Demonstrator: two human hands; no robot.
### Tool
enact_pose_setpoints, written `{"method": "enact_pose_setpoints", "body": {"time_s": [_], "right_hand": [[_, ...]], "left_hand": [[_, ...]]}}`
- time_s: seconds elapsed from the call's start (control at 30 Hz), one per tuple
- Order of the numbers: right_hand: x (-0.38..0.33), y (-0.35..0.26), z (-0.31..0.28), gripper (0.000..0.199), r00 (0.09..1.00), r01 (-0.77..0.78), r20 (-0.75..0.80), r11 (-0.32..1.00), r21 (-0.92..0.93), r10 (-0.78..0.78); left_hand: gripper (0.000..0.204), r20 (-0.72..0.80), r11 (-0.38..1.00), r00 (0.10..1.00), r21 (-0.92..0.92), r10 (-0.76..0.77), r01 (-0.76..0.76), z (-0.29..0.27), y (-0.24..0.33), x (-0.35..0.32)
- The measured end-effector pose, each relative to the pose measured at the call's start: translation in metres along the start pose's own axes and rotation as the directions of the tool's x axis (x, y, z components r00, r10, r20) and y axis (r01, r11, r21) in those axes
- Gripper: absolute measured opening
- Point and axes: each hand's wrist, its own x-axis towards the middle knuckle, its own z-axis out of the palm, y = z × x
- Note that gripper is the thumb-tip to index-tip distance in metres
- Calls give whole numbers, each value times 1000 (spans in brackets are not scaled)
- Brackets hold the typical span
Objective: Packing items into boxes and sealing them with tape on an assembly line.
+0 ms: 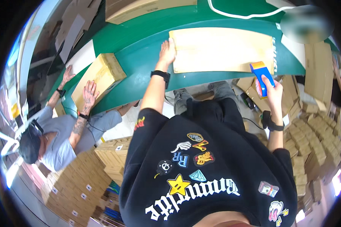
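Note:
A long, flat brown cardboard box (pixel 219 51) lies across the green table in front of me. My left hand (pixel 168 52) rests against the box's left end, its fingers stretched out along the edge. In my right hand (pixel 273 90) is a blue and orange tape dispenser (pixel 262 75), gripped by its body. The dispenser's orange head overlaps the box's near right corner; whether it touches the cardboard I cannot tell.
On the left a co-worker (pixel 60 132) has one hand on another carton (pixel 98 79). A big carton (pixel 140 9) sits at the table's (pixel 140 49) far side, below a white cable (pixel 235 15). Stacked small boxes (pixel 314 140) fill the right; more cartons (pixel 77 185) stand lower left.

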Motion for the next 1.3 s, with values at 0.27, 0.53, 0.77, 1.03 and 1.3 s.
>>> {"method": "enact_pose_setpoints", "body": {"time_s": [0.27,0.53,0.77,1.03,1.3], "right_hand": [[-39,-12,-73,29,969,0,-246,994,-112,-28],[-3,7,-20,31,837,444,131,522,-728,-531],[-14,-1,-26,45,757,506,-82,661,-553,-648],[68,70,-65,46,719,28,-467,650,760,515],[97,150,-95,49,810,-53,-585,990,-134,-36]], "left_hand": [[54,398,20,804,-892,-441,452,25,148,-157],[40,246,289,902,-889,-355,356,7,119,-136],[42,-314,888,949,-439,-12,-134,-17,180,-122],[81,680,676,635,276,365,-684,132,554,-80],[51,938,-110,280,306,202,-946,175,572,-91]]}}
